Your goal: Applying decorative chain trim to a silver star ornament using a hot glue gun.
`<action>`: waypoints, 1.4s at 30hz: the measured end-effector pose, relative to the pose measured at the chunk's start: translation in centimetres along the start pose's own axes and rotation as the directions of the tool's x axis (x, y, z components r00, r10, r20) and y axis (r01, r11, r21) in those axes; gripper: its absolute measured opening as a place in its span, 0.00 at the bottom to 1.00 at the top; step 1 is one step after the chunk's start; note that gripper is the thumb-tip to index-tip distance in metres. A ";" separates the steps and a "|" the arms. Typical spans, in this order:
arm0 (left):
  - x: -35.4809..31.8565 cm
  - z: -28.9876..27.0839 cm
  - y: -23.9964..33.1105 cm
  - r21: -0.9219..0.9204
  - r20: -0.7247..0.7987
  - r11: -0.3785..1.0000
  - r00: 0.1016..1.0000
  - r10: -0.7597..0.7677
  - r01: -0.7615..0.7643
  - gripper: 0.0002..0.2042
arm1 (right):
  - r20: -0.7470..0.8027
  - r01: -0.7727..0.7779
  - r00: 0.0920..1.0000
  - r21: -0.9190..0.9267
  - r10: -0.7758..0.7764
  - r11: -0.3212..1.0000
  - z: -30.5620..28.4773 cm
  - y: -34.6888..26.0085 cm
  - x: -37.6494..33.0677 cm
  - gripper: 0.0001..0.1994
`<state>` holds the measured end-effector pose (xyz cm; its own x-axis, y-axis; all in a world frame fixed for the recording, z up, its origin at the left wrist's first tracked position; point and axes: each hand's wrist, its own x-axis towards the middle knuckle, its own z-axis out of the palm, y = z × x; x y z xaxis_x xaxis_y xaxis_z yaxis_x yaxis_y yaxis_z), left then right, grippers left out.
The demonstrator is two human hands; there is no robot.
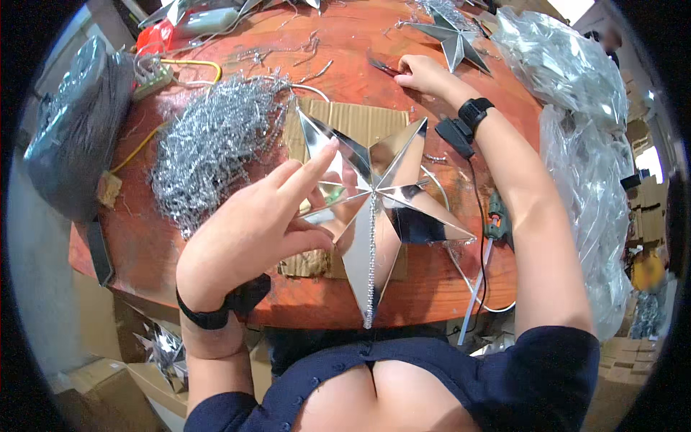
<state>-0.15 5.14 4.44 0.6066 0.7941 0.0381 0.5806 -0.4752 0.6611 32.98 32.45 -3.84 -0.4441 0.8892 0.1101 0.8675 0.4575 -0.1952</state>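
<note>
A shiny silver star (392, 169) lies on a piece of corrugated cardboard (345, 119) in front of me. One thin strand of silver beaded trim (371, 266) runs from its centre down the point nearest me. My left hand (252, 219) is over the star's left side, fingers stretched apart and holding nothing; whether a fingertip touches the surface I cannot tell. Farther off to the right, my right hand (425, 75) has its fingers closed on the end of a small dark scissors-like tool (384, 67) at the table top.
A heap of silver tinsel trim (216, 137) sits left of the star. To the right lie a glue gun (495, 219) with a long glue stick and cables. Another star (457, 43) is at the far right, near clear plastic bags (561, 65). A dark bag (75, 129) stands left.
</note>
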 end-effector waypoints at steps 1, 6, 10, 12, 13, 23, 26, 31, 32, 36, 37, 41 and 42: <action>-0.3 -0.1 0.0 0.018 0.002 1.000 1.000 -0.021 0.021 0.48 | 0.084 -0.030 0.996 -0.037 0.033 0.999 -0.8 -1.2 -0.4 0.21; -0.4 -0.3 -0.2 -0.016 -0.011 1.000 1.000 -0.021 0.021 0.45 | -0.107 -0.071 0.989 0.234 0.098 0.970 -3.7 -1.8 -3.0 0.20; -0.3 -0.5 0.4 0.060 -0.018 0.998 1.000 -0.008 0.009 0.40 | -0.168 -0.064 0.972 0.490 0.166 0.869 -8.6 -6.3 -9.5 0.17; -0.3 -0.3 0.3 0.115 -0.082 0.993 0.996 0.023 -0.013 0.37 | -0.156 -0.029 0.975 0.615 0.158 0.788 -9.3 -9.3 -13.3 0.17; -0.4 -0.3 0.5 0.120 -0.118 0.993 0.993 0.024 -0.010 0.33 | -0.187 0.011 0.971 0.652 0.147 0.758 -9.1 -11.4 -15.2 0.18; 1.5 1.3 0.7 0.141 -0.234 0.956 0.929 0.286 -0.259 0.20 | -0.010 0.016 1.000 0.569 -0.013 0.822 -10.4 -15.4 -19.7 0.19; 1.1 1.5 0.8 0.159 -0.224 0.964 0.943 0.245 -0.212 0.20 | -0.126 0.136 0.988 0.472 -0.086 0.871 -8.8 -15.8 -19.2 0.20; 1.7 1.8 1.1 0.086 -0.248 0.968 0.936 0.249 -0.235 0.19 | -0.104 0.096 0.993 0.363 -0.062 0.927 -10.2 -15.5 -19.7 0.19; 1.7 1.9 1.1 0.062 -0.261 0.969 0.933 0.247 -0.239 0.19 | -0.109 0.063 0.994 0.360 -0.025 0.931 -10.2 -15.5 -19.8 0.18; 1.5 2.4 1.0 0.044 -0.245 0.972 0.941 0.234 -0.230 0.18 | -0.029 0.019 1.000 0.315 -0.011 0.949 -10.8 -16.7 -19.8 0.17; 1.4 3.2 0.6 -0.018 -0.303 0.968 0.924 0.235 -0.252 0.18 | -0.027 0.019 1.000 0.318 -0.011 0.948 -10.7 -16.9 -19.8 0.17; 1.8 2.1 2.5 -0.132 -0.260 0.987 0.964 0.052 -0.089 0.15 | -0.016 -0.028 0.999 0.411 0.038 0.911 -10.3 -17.8 -19.9 0.17; 1.7 2.1 2.2 -0.129 -0.257 0.988 0.965 0.050 -0.086 0.15 | -0.041 -0.011 0.999 0.397 0.030 0.918 -10.2 -18.2 -20.0 0.17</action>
<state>3.25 4.67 4.38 0.4748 0.8399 0.2628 0.4513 -0.4887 0.7466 28.33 6.28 7.48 -0.4082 0.9014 0.1440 0.7122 0.4132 -0.5675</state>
